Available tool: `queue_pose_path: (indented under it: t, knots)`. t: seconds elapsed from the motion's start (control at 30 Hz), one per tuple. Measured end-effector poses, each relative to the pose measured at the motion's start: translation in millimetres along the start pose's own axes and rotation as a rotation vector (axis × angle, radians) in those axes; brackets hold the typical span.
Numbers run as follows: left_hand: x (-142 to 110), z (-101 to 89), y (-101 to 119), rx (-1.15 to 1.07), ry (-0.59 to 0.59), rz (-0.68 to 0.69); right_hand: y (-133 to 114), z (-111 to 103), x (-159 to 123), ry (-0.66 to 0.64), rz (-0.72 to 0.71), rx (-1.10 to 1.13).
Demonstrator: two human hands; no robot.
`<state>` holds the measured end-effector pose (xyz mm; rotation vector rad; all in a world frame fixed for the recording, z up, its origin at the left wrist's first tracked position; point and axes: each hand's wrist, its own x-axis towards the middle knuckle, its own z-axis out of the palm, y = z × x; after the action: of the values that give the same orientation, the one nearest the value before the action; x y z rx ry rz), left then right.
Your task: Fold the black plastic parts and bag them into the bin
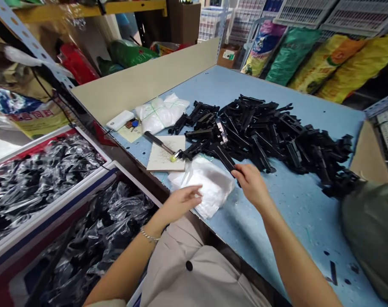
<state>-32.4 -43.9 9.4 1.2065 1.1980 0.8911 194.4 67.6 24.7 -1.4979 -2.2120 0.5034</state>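
Note:
My right hand (pixel 252 184) is closed on one end of a long black plastic part (pixel 224 157). The part slants up and left toward a big heap of similar black plastic parts (pixel 245 123) on the blue table. My left hand (pixel 183 201) is held over the near edge of a stack of clear plastic bags (pixel 209 185), its fingers loosely bent and apart, with nothing seen in them. Whether its fingertips touch the bags I cannot tell. Beyond the bags, a hammer (pixel 160 142) with a dark handle lies across a pale square board (pixel 165 160).
A tied bundle of plastic bags (pixel 160 113) and a white box-shaped device (pixel 120 120) lie at the table's back left. Crates of bagged black parts (pixel 104 238) stand to my left. Someone's dark green garment or a covered shape (pixel 373 234) borders the right side.

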Motion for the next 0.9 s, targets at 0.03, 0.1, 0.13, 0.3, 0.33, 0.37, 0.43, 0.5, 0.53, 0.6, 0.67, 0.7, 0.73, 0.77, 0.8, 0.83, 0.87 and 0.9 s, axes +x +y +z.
queue_pose_path:
  t: [0.03, 0.1, 0.13, 0.3, 0.33, 0.37, 0.43, 0.5, 0.53, 0.6, 0.67, 0.7, 0.73, 0.77, 0.8, 0.83, 0.87, 0.9]
  knots:
    - [10.5, 17.5, 5.3, -0.115, 0.032, 0.077, -4.4, -2.5, -16.7, 0.001, 0.010, 0.130]
    - [29.4, 47.8, 13.0, -0.280, 0.096, 0.158, -16.5, -4.6, -52.4, -0.048, 0.021, 0.355]
    - [36.4, 59.9, 16.2, -0.325, 0.107, 0.153, -21.9, -5.0, -68.6, -0.108, 0.026, 0.462]
    - [43.3, 88.7, 29.9, -0.295, -0.027, -0.005, -14.1, -18.8, -104.5, 0.058, 0.203, 0.535]
    - [41.2, 91.5, 31.8, -0.274, -0.065, -0.028, -6.9, -24.0, -104.1, 0.138, 0.195, 0.433]
    - [38.8, 94.8, 33.2, -0.253, -0.106, -0.052, 0.6, -28.8, -102.3, 0.189, 0.169, 0.330]
    - [33.8, 104.3, 34.4, -0.212, -0.173, -0.080, 14.4, -35.4, -96.3, 0.219, 0.115, 0.207]
    - [30.3, 116.7, 33.7, -0.150, -0.204, -0.057, 25.2, -36.9, -90.3, 0.207, 0.159, 0.268]
    - [29.9, 122.9, 33.0, -0.114, -0.203, -0.031, 29.2, -36.2, -88.6, 0.186, 0.225, 0.361]
    - [32.8, 132.4, 31.5, -0.065, -0.182, 0.016, 33.8, -32.6, -90.9, 0.106, 0.357, 0.585]
    - [40.6, 135.9, 30.3, -0.056, -0.119, 0.031, 32.6, -27.0, -103.1, 0.029, 0.357, 0.672]
    - [46.0, 135.4, 29.5, -0.055, -0.067, 0.033, 29.6, -23.4, -112.5, 0.008, 0.297, 0.613]
    - [51.9, 133.7, 28.5, -0.049, -0.014, 0.038, 25.4, -19.3, -123.2, 0.000, 0.216, 0.493]
    - [57.8, 131.5, 26.7, -0.036, 0.028, 0.046, 20.3, -14.9, -134.1, -0.002, 0.133, 0.336]
    - [63.6, 129.1, 24.2, -0.018, 0.046, 0.051, 15.2, -10.7, -144.0, -0.005, 0.059, 0.171]
    - [68.7, 127.2, 20.9, -0.001, 0.034, 0.047, 10.8, -7.3, -151.6, -0.015, -0.001, 0.025]
    - [72.8, 126.0, 16.7, 0.022, 0.008, 0.033, 8.0, -5.2, -155.8, -0.031, -0.043, -0.083]
    - [75.8, 125.9, 11.8, 0.063, -0.015, 0.013, 7.3, -5.0, -155.7, -0.054, -0.064, -0.150]
